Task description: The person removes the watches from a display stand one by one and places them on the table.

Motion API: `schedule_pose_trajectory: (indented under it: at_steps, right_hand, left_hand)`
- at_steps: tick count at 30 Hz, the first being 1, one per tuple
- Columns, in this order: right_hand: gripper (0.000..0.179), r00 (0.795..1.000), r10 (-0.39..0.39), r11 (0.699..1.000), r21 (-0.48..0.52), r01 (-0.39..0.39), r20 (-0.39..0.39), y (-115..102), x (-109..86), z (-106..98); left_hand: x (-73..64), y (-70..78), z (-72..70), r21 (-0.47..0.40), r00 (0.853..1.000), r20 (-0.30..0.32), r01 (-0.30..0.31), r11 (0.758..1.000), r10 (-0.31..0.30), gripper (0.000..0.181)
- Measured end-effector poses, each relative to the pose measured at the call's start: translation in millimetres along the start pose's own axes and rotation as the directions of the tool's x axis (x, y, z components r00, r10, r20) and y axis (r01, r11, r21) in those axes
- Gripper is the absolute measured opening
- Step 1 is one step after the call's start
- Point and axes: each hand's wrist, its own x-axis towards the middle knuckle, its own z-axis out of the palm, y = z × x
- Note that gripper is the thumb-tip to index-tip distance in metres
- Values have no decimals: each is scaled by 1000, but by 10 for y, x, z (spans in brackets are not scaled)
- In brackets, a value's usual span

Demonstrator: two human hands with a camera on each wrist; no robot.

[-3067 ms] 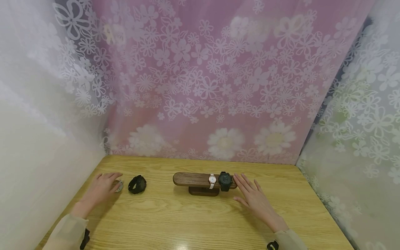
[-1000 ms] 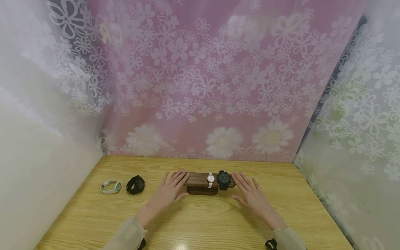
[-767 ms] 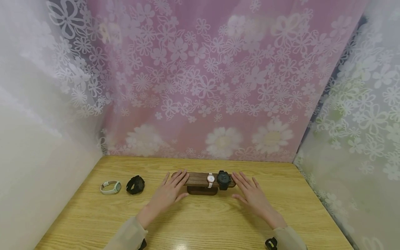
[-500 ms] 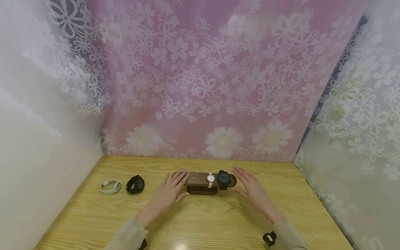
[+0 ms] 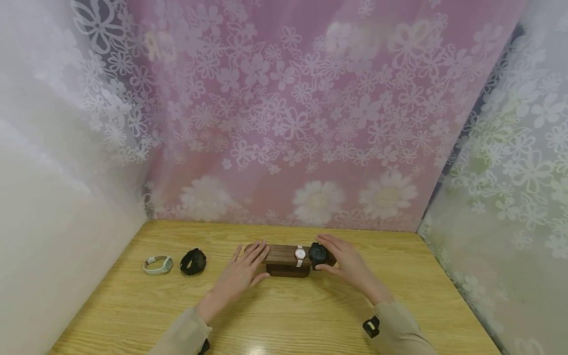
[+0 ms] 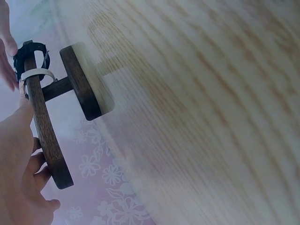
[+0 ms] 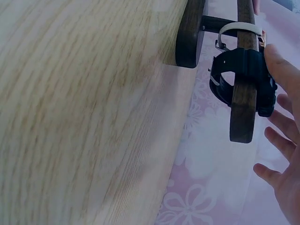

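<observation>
A dark wooden watch stand (image 5: 281,254), a horizontal bar on a post and foot, stands at mid-table. A small watch with a white strap (image 5: 300,254) and a black watch (image 5: 317,254) are strapped round its bar towards the right end. My left hand (image 5: 237,271) rests its extended fingers over the bar's left end, thumb lower in front. My right hand (image 5: 350,268) holds the black watch, thumb at its near side and fingers at its far side. In the right wrist view the thumb (image 7: 281,68) meets the strap; the index fingertip is hidden behind the watch.
To the left on the wooden table (image 5: 266,315) lie a watch with a pale green strap (image 5: 158,265) and another black watch (image 5: 193,262). A pink floral curtain (image 5: 284,123) hangs behind the table's far edge, with pale walls or drapes at both sides.
My left hand came over from the pale green watch on the left to the stand's left end. My right hand left the bar's right end, moved left and closed round the black watch.
</observation>
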Motion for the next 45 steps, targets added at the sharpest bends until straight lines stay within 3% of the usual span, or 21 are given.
schedule_pose_trajectory:
  at_steps: [12,30,45]
  right_hand:
    - [74,998,35,999,-19,-34,60,-3,35,74]
    - [74,998,42,998,-58,-39,45,104,-52,-12]
    - [73,998,52,996,-72,-51,20,277,-200,-115]
  left_hand:
    - [11,20,13,-8,1000,-8,-5,1000,5,70]
    - [12,1,67,-8,999,-48,-8,1000,8,72]
    - [12,3,51,-9,999,-48,-7,1000,7,72]
